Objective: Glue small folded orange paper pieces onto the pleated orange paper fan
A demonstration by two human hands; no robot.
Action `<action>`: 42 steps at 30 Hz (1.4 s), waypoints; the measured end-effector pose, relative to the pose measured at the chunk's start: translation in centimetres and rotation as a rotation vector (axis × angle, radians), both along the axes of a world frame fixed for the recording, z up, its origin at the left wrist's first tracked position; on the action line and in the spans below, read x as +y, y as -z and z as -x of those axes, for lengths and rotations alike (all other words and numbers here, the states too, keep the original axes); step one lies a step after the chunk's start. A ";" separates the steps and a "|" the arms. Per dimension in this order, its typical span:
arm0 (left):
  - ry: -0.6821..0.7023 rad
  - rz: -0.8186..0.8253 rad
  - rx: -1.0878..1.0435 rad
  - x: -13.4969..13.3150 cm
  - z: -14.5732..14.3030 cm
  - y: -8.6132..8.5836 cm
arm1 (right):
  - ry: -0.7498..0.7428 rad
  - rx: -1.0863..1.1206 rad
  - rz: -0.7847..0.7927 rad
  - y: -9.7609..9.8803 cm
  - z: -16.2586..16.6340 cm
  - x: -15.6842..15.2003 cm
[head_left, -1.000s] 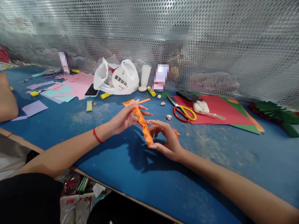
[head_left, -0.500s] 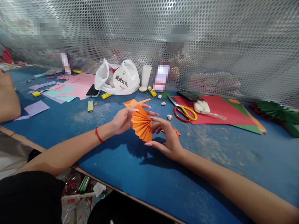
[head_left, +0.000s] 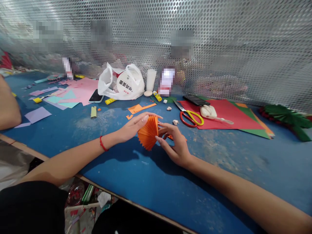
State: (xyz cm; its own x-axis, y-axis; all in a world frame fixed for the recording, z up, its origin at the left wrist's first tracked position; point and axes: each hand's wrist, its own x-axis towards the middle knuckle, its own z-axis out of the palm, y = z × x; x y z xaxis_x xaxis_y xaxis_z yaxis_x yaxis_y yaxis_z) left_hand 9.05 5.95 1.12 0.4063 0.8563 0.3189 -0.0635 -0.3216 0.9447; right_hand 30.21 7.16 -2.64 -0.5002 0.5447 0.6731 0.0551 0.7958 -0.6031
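An orange pleated paper fan (head_left: 148,133) is held between my two hands above the blue table (head_left: 136,182). My left hand (head_left: 134,126) grips its upper left side, with the thumb on top and the fingers behind it. My right hand (head_left: 175,143) pinches the fan's right edge between thumb and fingers. Some orange paper, partly hidden, lies behind my right hand. Orange paper scraps (head_left: 138,108) lie just beyond my left hand. Scissors (head_left: 191,117) with red and yellow handles rest past my right hand.
Red paper (head_left: 229,117) carries a white case (head_left: 208,111) and a dark phone (head_left: 197,99). At the back stand a white plastic bag (head_left: 107,83) and a perforated metal screen (head_left: 219,39). A green paper fan (head_left: 285,115) lies right. Another person's arm (head_left: 8,107) rests left.
The fan has turned and its pleats look closer together. My left thumb has moved onto its top, and my right thumb has come up onto its right edge.
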 end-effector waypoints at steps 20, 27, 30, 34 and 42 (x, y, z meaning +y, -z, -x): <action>-0.119 0.054 0.092 -1.3 -0.7 -0.8 | 0.092 -0.017 0.027 -0.6 -0.3 0.0; 0.053 0.248 0.030 -1.3 -0.7 -0.8 | 0.101 0.037 0.078 -0.3 -0.1 0.2; 0.104 0.288 0.067 -1.3 -0.6 -0.8 | 0.069 -0.028 0.096 -0.5 0.0 0.3; 0.156 0.324 0.134 -1.4 -0.6 -1.0 | 0.050 -0.101 0.038 -0.6 0.0 0.5; 0.076 0.350 0.093 -1.0 -0.8 -0.7 | 0.104 -0.081 -0.011 -0.5 0.1 0.7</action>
